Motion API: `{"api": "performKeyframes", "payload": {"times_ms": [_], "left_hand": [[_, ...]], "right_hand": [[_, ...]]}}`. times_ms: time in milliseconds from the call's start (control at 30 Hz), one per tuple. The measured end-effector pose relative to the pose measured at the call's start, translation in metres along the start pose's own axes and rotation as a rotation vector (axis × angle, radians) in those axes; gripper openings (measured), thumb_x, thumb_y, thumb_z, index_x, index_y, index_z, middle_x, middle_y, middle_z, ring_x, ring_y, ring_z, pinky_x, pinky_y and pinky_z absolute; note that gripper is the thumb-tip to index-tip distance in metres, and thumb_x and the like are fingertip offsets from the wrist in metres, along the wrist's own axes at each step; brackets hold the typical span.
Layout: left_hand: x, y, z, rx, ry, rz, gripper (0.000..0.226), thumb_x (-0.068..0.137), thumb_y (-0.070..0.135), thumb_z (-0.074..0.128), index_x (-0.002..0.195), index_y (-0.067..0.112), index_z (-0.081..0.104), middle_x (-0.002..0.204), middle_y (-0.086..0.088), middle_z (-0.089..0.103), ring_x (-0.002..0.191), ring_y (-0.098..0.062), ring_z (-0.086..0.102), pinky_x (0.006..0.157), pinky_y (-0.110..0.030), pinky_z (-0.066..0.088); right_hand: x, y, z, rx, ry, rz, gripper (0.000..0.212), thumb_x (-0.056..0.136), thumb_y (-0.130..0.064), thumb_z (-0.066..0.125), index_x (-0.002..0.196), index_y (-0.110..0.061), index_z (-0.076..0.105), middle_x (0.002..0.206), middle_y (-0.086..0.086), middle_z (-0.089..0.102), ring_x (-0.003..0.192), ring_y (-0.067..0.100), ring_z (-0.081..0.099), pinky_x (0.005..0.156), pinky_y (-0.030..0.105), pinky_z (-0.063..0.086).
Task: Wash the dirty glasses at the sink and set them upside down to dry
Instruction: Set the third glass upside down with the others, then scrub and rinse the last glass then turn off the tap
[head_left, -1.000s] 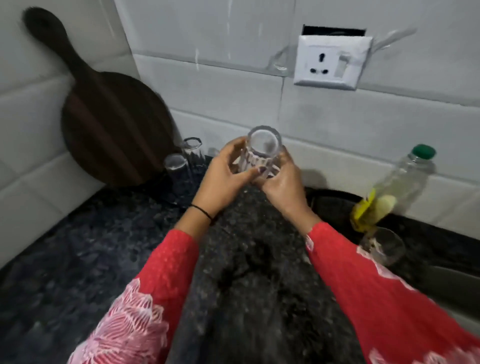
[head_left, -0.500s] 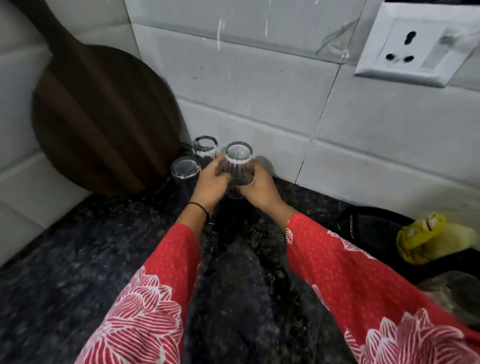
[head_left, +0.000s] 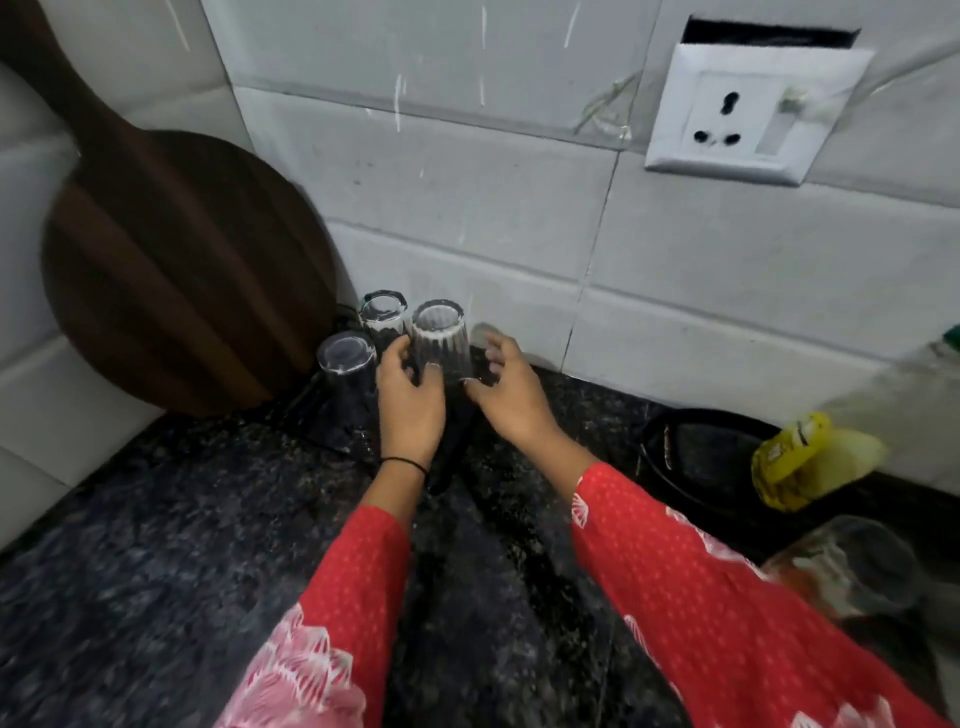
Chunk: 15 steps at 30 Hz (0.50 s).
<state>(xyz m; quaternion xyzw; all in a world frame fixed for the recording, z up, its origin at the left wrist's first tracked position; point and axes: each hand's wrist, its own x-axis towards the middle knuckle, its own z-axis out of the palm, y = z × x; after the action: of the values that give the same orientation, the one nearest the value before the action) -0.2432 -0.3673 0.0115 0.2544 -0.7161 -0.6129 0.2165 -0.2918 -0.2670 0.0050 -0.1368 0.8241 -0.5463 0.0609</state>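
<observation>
A second ago the ribbed glass (head_left: 440, 338) was up in the air between both hands. Half a second ago it was coming down with both hands wrapped round it. Now it stands upside down on the dark speckled surface (head_left: 156, 571), close to the tiled wall. It is just beside two other upturned glasses, the rear glass (head_left: 383, 316) to its left and the front glass (head_left: 347, 358) further left and nearer the person. The right hand (head_left: 511, 392) has come off the glass: its fingers are spread and relaxed, a little to the right of it, and blurred. The left hand (head_left: 410, 402) is still curled against the lower left side of the ribbed glass, thumb on the far side and fingertips on the near side. How firmly it grips cannot be told. The round wooden board (head_left: 182, 275) leans on the wall to the left, and another glass (head_left: 852, 566) stands well apart at the lower right.
</observation>
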Motion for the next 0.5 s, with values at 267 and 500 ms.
{"api": "performKeyframes", "payload": {"times_ms": [267, 500], "left_hand": [[-0.135, 0.077, 0.025, -0.371, -0.113, 0.328, 0.02, 0.097, 0.001, 0.045, 0.106, 0.014, 0.057, 0.098, -0.006, 0.064, 0.093, -0.018, 0.065, 0.081, -0.035, 0.057], [-0.22, 0.052, 0.095, -0.394, -0.386, 0.216, 0.018, 0.096, 0.01, 0.048, 0.105, 0.019, 0.061, 0.1, -0.002, 0.068, 0.095, -0.013, 0.065, 0.082, -0.03, 0.055]], "right_hand": [[-0.15, -0.038, -0.115, 0.165, 0.472, -0.447, 0.039, 0.086, -0.004, 0.052, 0.117, -0.026, 0.051, 0.119, 0.001, 0.057, 0.116, 0.02, 0.056, 0.098, 0.034, 0.046], [-0.243, 0.057, -0.198, -0.054, 0.878, -0.223, 0.074, 0.073, -0.028, 0.066, 0.137, -0.007, 0.034, 0.139, 0.012, 0.038, 0.133, 0.025, 0.037, 0.114, 0.035, 0.029]]}}
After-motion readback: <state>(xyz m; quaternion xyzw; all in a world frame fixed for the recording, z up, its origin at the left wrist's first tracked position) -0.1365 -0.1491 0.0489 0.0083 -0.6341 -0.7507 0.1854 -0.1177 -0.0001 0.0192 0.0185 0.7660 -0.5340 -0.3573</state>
